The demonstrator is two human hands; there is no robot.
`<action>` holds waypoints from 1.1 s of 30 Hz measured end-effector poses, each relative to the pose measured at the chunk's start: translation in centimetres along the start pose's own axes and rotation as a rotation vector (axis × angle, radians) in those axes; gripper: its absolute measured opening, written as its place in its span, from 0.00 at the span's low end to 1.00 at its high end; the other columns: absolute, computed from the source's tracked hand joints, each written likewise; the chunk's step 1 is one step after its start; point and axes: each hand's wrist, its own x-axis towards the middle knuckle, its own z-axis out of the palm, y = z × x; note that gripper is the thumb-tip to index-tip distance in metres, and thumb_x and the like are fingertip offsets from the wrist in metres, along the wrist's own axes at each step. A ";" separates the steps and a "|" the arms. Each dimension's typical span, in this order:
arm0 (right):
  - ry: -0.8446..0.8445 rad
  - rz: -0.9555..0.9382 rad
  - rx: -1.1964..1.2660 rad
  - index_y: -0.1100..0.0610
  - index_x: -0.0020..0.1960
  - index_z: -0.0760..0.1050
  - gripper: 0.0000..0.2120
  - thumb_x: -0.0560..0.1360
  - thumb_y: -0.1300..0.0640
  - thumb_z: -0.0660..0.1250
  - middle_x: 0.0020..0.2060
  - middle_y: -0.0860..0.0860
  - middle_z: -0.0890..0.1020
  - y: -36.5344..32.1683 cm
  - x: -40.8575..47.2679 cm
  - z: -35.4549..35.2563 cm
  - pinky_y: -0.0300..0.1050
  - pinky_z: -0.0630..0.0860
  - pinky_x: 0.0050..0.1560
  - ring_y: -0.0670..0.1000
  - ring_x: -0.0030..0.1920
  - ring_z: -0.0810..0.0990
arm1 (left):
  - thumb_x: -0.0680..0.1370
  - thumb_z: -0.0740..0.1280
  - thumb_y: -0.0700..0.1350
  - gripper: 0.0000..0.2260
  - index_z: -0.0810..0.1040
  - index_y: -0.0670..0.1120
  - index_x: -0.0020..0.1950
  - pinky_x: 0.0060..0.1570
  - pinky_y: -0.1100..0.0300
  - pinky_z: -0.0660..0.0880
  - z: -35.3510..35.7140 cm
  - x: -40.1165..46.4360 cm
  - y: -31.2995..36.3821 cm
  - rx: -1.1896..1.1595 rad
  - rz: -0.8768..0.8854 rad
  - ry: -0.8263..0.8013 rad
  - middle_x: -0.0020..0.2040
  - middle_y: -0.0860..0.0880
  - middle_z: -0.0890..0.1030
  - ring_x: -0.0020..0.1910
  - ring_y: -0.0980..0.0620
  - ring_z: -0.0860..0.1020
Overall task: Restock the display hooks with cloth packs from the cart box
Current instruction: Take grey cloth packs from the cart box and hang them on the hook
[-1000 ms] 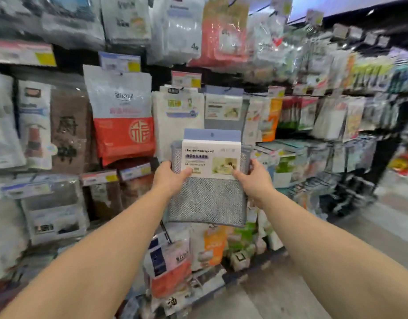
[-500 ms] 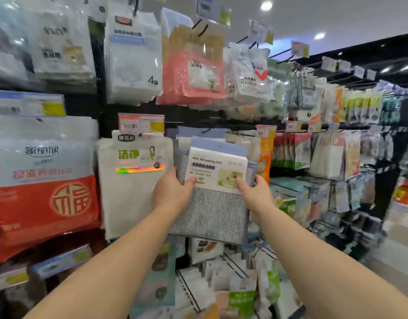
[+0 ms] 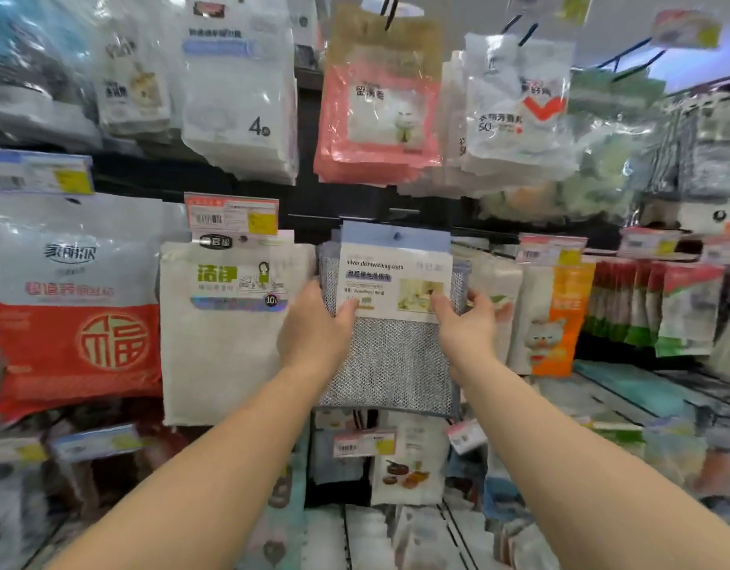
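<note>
A grey mesh dishwashing cloth pack with a blue-topped white card hangs upright against the display wall. The hook tip shows through the hole in the card's blue strip. Behind it more packs of the same kind peek out at the left edge. My left hand grips the pack's left side, thumb on the card. My right hand holds the right side, thumb on the card and fingers spread behind. The cart box is out of view.
A white cloth pack hangs just left, a red-and-white pack further left. An orange cat-print pack hangs to the right. A pink pack and white bags hang above. Price tags stick out on hook ends.
Both hands have carried the grey pack up and forward to the wall. Its card hole now sits on the hook, in front of the same packs.
</note>
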 end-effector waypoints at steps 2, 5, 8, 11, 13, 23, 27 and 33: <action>-0.055 0.001 -0.025 0.56 0.69 0.67 0.26 0.75 0.49 0.69 0.62 0.52 0.77 0.0 1.1 0.0 0.56 0.75 0.62 0.56 0.60 0.77 | 0.74 0.66 0.58 0.09 0.70 0.58 0.51 0.40 0.57 0.70 0.8 -0.3 0.0 0.011 -0.054 0.004 0.47 0.56 0.79 0.41 0.53 0.74; -0.109 0.001 -0.071 0.55 0.68 0.67 0.27 0.73 0.48 0.70 0.62 0.53 0.78 0.1 2.4 0.0 0.55 0.76 0.59 0.57 0.58 0.78 | 0.74 0.69 0.55 0.18 0.72 0.53 0.61 0.43 0.56 0.71 1.6 -1.0 0.3 0.068 -0.070 0.046 0.53 0.50 0.78 0.48 0.47 0.78; -0.050 0.012 -0.113 0.54 0.66 0.67 0.28 0.70 0.49 0.73 0.61 0.54 0.77 0.2 2.7 0.0 0.56 0.75 0.60 0.58 0.59 0.78 | 0.71 0.72 0.50 0.35 0.57 0.54 0.73 0.53 0.48 0.74 1.7 -1.7 1.0 0.169 -0.093 0.136 0.63 0.44 0.71 0.58 0.43 0.75; 0.050 -0.170 -0.250 0.53 0.61 0.69 0.24 0.70 0.49 0.73 0.58 0.53 0.75 0.6 2.0 0.0 0.57 0.75 0.58 0.56 0.57 0.76 | 0.71 0.72 0.47 0.35 0.58 0.52 0.73 0.60 0.48 0.70 1.6 -2.7 1.2 0.271 -0.032 0.206 0.63 0.43 0.70 0.61 0.42 0.71; 0.019 -0.320 -0.302 0.53 0.60 0.69 0.20 0.71 0.50 0.71 0.57 0.53 0.74 1.0 0.8 0.3 0.56 0.74 0.58 0.55 0.56 0.74 | 0.72 0.70 0.46 0.30 0.62 0.51 0.72 0.60 0.50 0.69 1.2 -3.3 1.2 0.317 0.001 0.220 0.63 0.44 0.70 0.62 0.43 0.69; -0.428 -0.698 -0.247 0.55 0.56 0.75 0.11 0.74 0.54 0.67 0.49 0.50 0.78 0.0 -9.8 7.3 0.50 0.70 0.56 0.54 0.54 0.75 | 0.72 0.69 0.51 0.21 0.75 0.46 0.64 0.59 0.48 0.66 -7.9 -6.3 -3.0 0.547 0.099 0.352 0.60 0.44 0.76 0.59 0.41 0.71; -0.607 -0.821 -0.308 0.55 0.61 0.75 0.17 0.74 0.53 0.67 0.55 0.53 0.79 -1.6 -17.5 13.5 0.50 0.69 0.60 0.56 0.58 0.74 | 0.73 0.68 0.54 0.24 0.73 0.47 0.67 0.65 0.46 0.62 -16.7 -8.2 -9.2 0.677 -0.045 0.334 0.66 0.43 0.72 0.65 0.41 0.67; -0.906 -0.903 -0.471 0.51 0.69 0.69 0.26 0.75 0.42 0.64 0.66 0.51 0.74 -3.0 -33.3 24.4 0.50 0.67 0.63 0.57 0.65 0.70 | 0.76 0.59 0.62 0.27 0.65 0.52 0.72 0.66 0.48 0.59 -34.3 -12.1 -19.0 0.937 -0.261 0.191 0.70 0.46 0.67 0.68 0.44 0.63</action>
